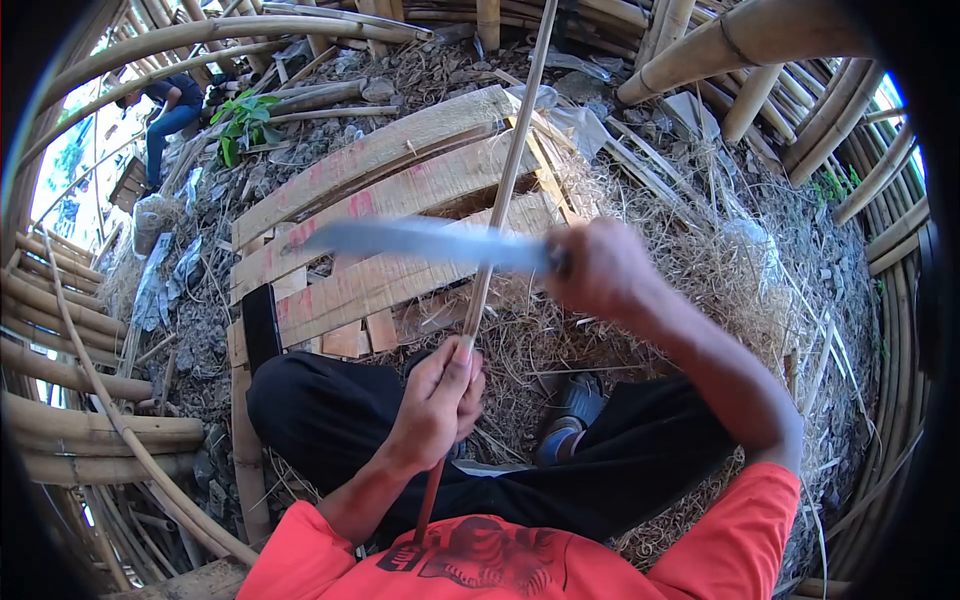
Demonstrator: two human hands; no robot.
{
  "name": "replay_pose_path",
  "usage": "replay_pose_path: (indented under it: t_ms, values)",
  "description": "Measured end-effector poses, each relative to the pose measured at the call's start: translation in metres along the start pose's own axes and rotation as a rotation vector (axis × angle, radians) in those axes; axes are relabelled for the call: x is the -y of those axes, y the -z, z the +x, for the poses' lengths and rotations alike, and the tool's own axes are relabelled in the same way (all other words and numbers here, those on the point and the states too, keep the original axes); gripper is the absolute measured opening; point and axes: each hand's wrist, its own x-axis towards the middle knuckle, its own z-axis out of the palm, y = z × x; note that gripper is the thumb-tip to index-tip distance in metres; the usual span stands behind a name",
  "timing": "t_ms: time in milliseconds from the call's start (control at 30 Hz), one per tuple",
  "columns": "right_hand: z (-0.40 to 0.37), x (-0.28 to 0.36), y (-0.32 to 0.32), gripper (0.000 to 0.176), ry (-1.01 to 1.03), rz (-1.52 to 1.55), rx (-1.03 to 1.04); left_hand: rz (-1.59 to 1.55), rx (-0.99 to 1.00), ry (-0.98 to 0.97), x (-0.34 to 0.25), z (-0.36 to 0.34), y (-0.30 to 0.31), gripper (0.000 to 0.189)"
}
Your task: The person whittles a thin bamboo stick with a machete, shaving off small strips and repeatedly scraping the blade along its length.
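Left hand (438,402) is clamped in a closed fist round a thin bamboo strip (503,195). The strip runs up and away from that grip over a wooden pallet (400,180). Its lower end passes below the fist toward the red shirt (500,560).

Right hand (600,268) is shut tight on the handle of a long knife (420,240). The blade sticks out leftward from that grip and crosses the strip just above the left fist. The blade is motion-blurred, so I cannot tell whether the edge touches the strip or sits just in front of it.

Risks, as I judge them:
- The blade is close above the left fingers. If it slides down the strip or skips off a hard spot, it lands on the thumb or knuckles.
- The strip is held at one point only, with a long free length above the grip. It could flex or twist under the edge, and the knife would glance off.
- Black trousers (330,410) and a shoe (570,410) lie just below the grips. A glancing stroke toward the body would meet a thigh.
- The strip's lower end points at the chest, so a hard push could jab it back.
- Loose straw (700,250) around the seat makes for poor bracing.

Another person (170,110) is well apart from both grips.
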Motion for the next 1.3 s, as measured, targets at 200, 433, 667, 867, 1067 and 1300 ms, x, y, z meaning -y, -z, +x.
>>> replay_pose_path:
  t_ms: [200,433,667,867,1067,1300]
  values:
    - [0.006,-0.014,0.004,0.016,-0.032,0.075,0.016,-0.068,0.052,0.02,0.007,0.004,0.007,0.03]
    - [0.006,-0.011,-0.004,0.009,0.227,-0.115,0.071,-0.104,0.1,0.067,0.004,0.005,0.018,0.03]
    - [0.041,-0.059,0.004,0.019,-0.284,-0.031,0.053,-0.123,0.041,0.097,0.008,-0.004,0.021,0.031]
    - [0.027,-0.091,0.016,0.02,-0.259,-0.028,-0.067,-0.096,0.063,0.177,0.025,-0.021,0.037,0.033]
    - [0.006,-0.021,-0.013,0.01,0.373,-0.179,0.08,-0.067,0.104,0.155,0.02,-0.01,0.041,0.035]
    - [0.021,-0.03,0.007,0.024,0.02,0.876,-0.018,0.105,0.112,0.13,0.008,-0.011,0.052,0.037]
